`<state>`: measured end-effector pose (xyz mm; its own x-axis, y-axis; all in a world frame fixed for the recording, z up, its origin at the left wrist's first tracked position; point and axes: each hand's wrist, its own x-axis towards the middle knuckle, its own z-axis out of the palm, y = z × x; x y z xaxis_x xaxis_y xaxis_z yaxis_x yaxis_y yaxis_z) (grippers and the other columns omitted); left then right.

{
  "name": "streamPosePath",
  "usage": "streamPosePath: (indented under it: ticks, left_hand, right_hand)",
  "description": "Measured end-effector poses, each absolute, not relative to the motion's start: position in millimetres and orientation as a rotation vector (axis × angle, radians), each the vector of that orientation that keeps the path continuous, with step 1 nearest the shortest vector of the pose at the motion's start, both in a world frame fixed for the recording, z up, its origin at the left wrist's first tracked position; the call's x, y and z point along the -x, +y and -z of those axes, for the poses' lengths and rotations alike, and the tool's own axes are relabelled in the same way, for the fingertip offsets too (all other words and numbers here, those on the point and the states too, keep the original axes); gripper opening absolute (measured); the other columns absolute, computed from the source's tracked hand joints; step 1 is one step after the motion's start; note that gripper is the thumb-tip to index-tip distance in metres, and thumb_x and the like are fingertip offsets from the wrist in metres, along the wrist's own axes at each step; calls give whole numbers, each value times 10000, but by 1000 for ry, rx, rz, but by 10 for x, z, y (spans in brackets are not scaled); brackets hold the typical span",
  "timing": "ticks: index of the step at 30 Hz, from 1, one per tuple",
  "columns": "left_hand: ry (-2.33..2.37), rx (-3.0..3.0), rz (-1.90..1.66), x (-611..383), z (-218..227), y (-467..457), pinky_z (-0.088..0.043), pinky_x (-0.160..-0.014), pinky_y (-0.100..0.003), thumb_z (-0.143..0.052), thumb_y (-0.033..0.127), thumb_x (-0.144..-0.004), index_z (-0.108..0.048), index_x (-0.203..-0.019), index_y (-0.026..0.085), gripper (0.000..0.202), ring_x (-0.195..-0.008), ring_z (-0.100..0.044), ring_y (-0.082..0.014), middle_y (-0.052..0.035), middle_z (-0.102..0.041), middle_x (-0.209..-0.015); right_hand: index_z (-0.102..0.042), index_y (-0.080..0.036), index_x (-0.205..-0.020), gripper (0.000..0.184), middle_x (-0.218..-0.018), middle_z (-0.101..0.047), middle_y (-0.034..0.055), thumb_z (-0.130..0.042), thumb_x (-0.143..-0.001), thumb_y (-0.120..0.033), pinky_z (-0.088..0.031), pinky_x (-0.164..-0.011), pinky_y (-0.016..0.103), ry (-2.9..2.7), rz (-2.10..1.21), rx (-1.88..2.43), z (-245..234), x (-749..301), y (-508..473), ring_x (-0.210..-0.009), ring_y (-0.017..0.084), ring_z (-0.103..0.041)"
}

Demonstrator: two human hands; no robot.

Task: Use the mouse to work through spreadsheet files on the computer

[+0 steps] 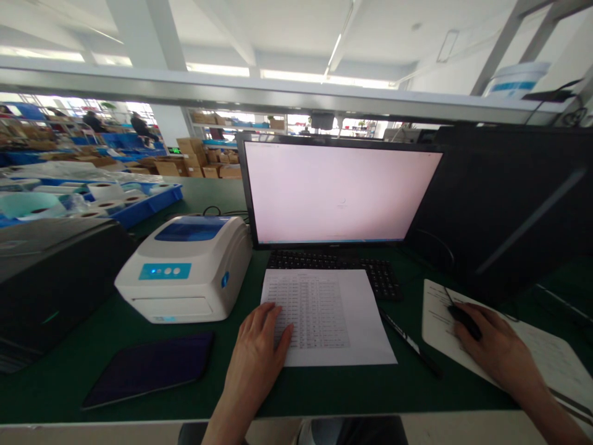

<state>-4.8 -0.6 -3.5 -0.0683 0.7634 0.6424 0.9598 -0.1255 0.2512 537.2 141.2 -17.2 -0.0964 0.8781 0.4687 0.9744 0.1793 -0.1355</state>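
My left hand [257,346] rests on the left edge of a printed sheet of paper [365,334], fingers stretched out and holding nothing. The sheet carries a table of small print that I cannot read, and its top edge covers part of a black keyboard [384,281]. On the right, my right hand [495,346] is wrapped over a black computer mouse [464,320], which sits on a pale mouse pad [435,309]. A black pen [410,341] lies between the paper and the pad. Behind the keyboard a monitor [343,191] shows a nearly blank, pale screen.
A white label printer [199,259] stands left of the paper, with a dark phone [151,368] in front of it. Farther left are a black case [55,284] and a blue tray [152,204] of rolls. A large black panel [514,204] stands at right; a shelf [296,96] spans above.
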Motion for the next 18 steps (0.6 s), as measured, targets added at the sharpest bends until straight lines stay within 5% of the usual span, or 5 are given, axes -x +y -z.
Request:
streamPosePath:
  ticks: [18]
  left_hand:
    - [-1837,1916,1004,66,78,7,-694,-1092,-636,-620,389,-1154,-699,-1420,206,333,-1302,-785,-391,-179,-776,-1443]
  right_hand:
    - [-724,-159,-1525,779,-1545,-702,240,-382,-1063,-685,-681,-1043,696,-1987,220,1813,137,-5306,1388,-1284,475,-739]
